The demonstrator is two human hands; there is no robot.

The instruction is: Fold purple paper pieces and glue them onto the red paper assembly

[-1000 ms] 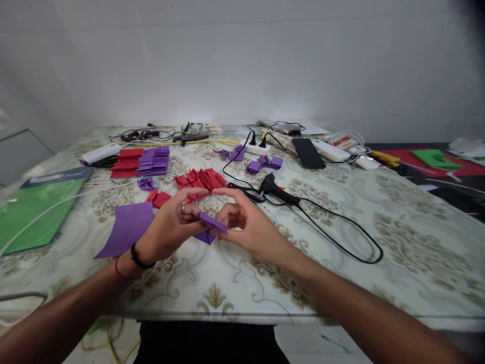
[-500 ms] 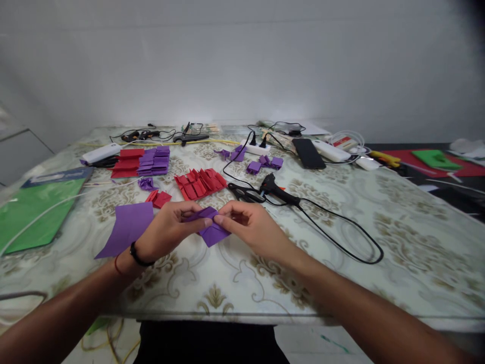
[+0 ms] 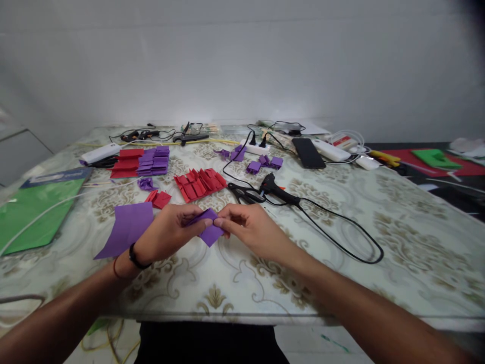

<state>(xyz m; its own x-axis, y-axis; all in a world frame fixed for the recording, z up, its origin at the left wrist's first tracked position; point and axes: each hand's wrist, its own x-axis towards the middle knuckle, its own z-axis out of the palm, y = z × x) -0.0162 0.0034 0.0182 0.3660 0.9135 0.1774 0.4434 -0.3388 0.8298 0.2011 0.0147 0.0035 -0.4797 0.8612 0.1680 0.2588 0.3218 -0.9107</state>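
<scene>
— Pinched between both thumbs and forefingers, a small folded purple paper [image 3: 209, 233] sits just above the table [image 3: 227, 283], near its front edge.
— How does it handle?
— Light, thin and easily creased, by the look of it; best held at the folded edges. Left hand [image 3: 170, 230] and right hand [image 3: 248, 227] meet fingertip to fingertip, wrists low, forearms angled inward. A flat purple sheet [image 3: 127, 227] lies beside the left hand, red folded pieces [image 3: 200, 183] beyond.

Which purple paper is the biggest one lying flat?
The big purple sheet on the table beside the left hand. The small purple piece pinched between it and the right hand is folded; the purple stack farther back is much smaller.
</scene>
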